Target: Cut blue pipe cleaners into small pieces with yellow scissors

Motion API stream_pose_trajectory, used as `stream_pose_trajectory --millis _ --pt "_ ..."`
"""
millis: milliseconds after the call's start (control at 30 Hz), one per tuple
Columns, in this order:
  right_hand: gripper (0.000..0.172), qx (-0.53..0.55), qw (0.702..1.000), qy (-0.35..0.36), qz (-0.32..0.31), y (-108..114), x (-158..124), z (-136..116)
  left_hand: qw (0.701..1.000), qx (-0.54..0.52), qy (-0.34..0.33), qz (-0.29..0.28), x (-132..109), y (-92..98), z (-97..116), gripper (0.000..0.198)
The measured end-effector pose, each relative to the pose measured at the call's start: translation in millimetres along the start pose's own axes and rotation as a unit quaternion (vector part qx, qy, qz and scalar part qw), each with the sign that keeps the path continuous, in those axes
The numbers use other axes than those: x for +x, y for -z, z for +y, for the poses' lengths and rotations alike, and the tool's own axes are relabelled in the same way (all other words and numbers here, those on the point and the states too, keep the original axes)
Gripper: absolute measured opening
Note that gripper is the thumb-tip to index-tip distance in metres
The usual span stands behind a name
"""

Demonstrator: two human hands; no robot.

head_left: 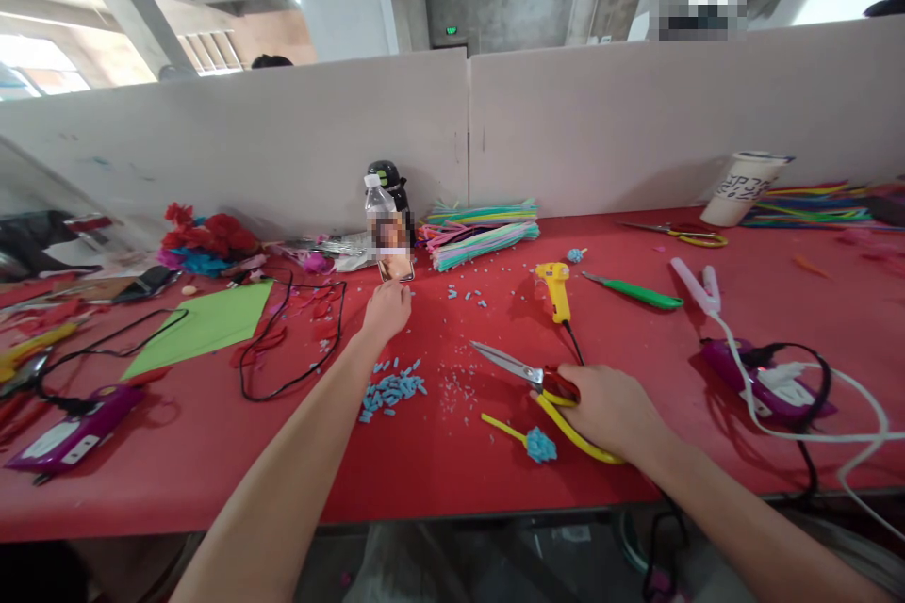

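Note:
My left hand (387, 311) reaches forward to the lower edge of a phone (396, 266) propped upright against a clear plastic bottle (374, 198). Its fingertips are at the phone, but how the fingers are bent is hard to see. My right hand (612, 407) is closed around the handles of a pair of scissors (516, 366), which lie low over the table with blades pointing left. Just below the blades lies a blue cluster (541, 445) on a yellow stem. Short blue cut pieces (392, 391) are heaped beside my left forearm.
A yellow glue gun (555, 290), a green-handled knife (640, 294) and a pink-handled tool (697, 287) lie on the red table (424, 490). Bundled pipe cleaners (485, 240) are by the partition (600, 132). Purple power strips (77, 429) and cables are at both sides; a paper cup (742, 190) stands at right.

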State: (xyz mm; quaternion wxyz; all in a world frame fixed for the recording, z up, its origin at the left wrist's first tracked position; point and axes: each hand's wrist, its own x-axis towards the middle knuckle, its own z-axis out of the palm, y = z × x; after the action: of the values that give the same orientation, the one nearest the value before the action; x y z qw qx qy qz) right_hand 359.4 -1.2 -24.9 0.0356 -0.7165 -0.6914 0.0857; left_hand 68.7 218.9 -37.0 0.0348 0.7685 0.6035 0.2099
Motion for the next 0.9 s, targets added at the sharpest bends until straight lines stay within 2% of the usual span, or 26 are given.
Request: stream_pose_trajectory --millis 133,267,367,467,533,600,700,900 --pt "0.043 0.014 1.000 -0.013 0.009 -1.4 -0.6 0.5 0.999 -0.039 -0.018 -0.003 -6.9 13.0 17.1 0.030" --pt "0.054 0.050 0.997 -0.035 0.045 -0.4 -0.8 1.8 0.971 -0.240 -0.008 0.006 -32.0 24.4 47.8 0.035" --pt "0.051 0.074 0.995 -0.033 0.059 1.3 1.3 2.7 0.920 -0.390 -0.011 -0.029 -60.9 26.4 69.9 0.037" --pt "0.047 0.080 0.994 -0.025 0.069 0.8 4.5 3.0 0.844 -0.531 0.020 -0.071 -87.2 23.8 86.4 0.035" --pt "0.046 0.079 0.994 -0.020 0.076 -1.4 5.9 3.4 0.801 -0.591 0.036 -0.090 -99.3 21.2 93.3 0.036" --pt "0.045 0.082 0.993 -0.008 0.088 -4.2 5.9 4.4 0.777 -0.622 0.041 -0.087 -106.6 18.9 96.8 0.037" --pt "0.043 0.094 0.991 -0.001 0.091 -7.5 3.0 7.2 0.764 -0.640 0.043 -0.069 -110.6 15.8 97.1 0.037" --pt "0.041 0.100 0.990 0.005 0.097 -8.6 -3.6 12.3 0.763 -0.638 0.073 -0.074 -109.5 9.8 91.5 0.037"
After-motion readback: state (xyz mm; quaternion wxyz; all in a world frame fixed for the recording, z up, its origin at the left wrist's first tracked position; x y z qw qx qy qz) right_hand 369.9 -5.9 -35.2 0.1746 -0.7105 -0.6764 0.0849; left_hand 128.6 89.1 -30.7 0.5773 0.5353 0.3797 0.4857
